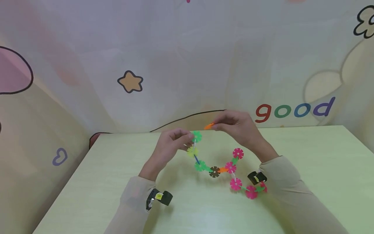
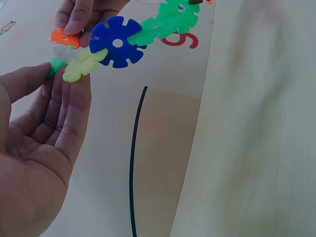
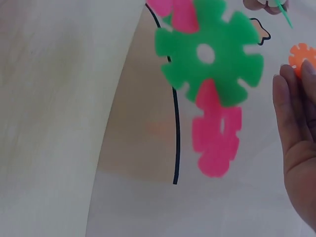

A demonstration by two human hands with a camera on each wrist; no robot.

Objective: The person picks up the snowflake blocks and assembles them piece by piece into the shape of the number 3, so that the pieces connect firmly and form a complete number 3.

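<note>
In the head view, my left hand (image 1: 169,144) pinches a green notched disc (image 1: 197,136) between thumb and fingers at the upper end of a chain of interlocking plastic snowflake discs. From there the chain runs through a clear disc, a yellow disc (image 1: 192,151), a blue disc (image 2: 106,47) and more green ones to a dark brown disc (image 1: 214,172). Several pink discs (image 1: 236,184) follow, branching at the right. My right hand (image 1: 238,126) holds a loose orange disc (image 1: 208,126) by its edge, slightly above and right of the held green disc. The discs appear apart in the head view.
Beneath the hands lies a pale table (image 1: 181,211), its far edge meeting a printed cloth backdrop (image 1: 187,65). Dark wrist cameras (image 1: 159,197) sit on both sleeves. The chain's pink end hangs close to the right forearm (image 1: 287,182).
</note>
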